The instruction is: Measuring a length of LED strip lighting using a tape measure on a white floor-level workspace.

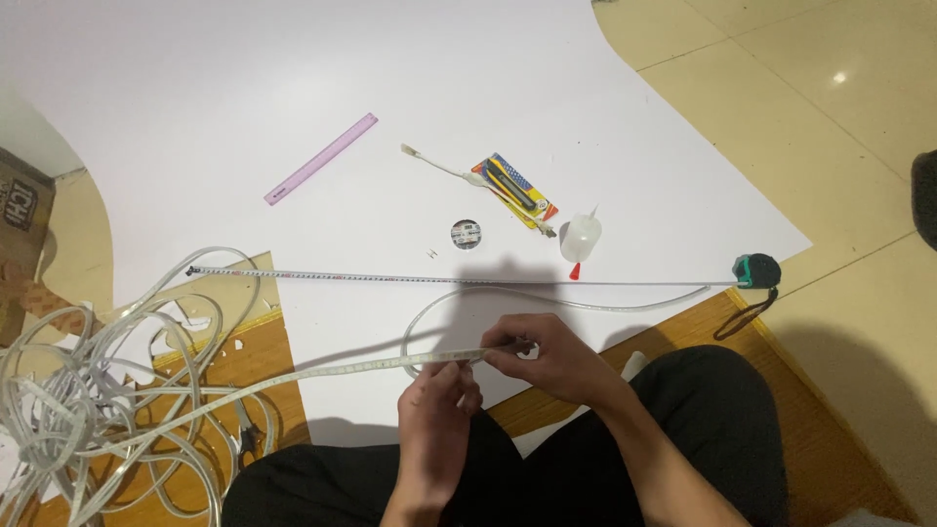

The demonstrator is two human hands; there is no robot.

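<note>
I sit with a clear flexible light strip point(322, 373) stretched across my lap. My left hand point(437, 410) pinches it from below, and my right hand point(547, 356) grips its end just to the right; the two hands almost touch. From my hands the strip runs left to a tangled coil point(88, 400), and another stretch loops over the white sheet point(244, 88). Beyond my hands lies an extended measuring tape point(459, 280), its green case point(757, 270) at the right edge.
On the white sheet lie a pink ruler point(322, 158), a utility knife on its card point(515, 188), a small round roll point(467, 234), a small clear bottle with a red tip point(580, 239) and a white connector lead point(434, 162). Tiled floor is at right.
</note>
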